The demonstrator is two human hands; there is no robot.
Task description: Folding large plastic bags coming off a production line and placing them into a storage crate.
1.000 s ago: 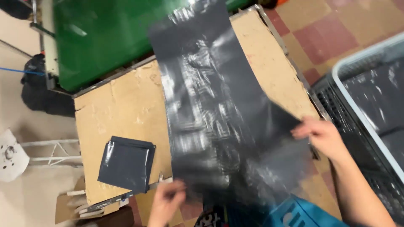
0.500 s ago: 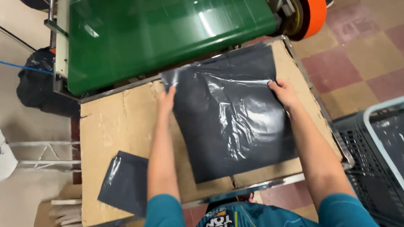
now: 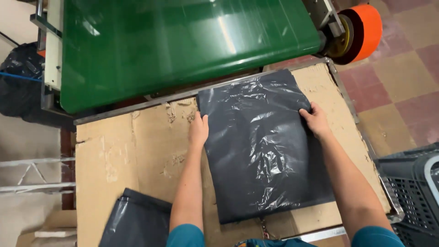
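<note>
Hands pressing a dark plastic bag flat on the cardboard worktop.
Left hand and right hand, fingers curled over the bag's edges; the slick film between them could slide or wrinkle.

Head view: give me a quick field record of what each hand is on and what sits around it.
Left hand: left hand grips the left edge of the large dark grey plastic mailer bag
Right hand: right hand grips the bag's right edge
Bag state: lies flat and crinkled, top end toward the green conveyor belt
Surface: worn cardboard-covered table
Nearby: second dark plastic bag at the lower left; orange roller at the belt's end; dark plastic crate at right
</note>
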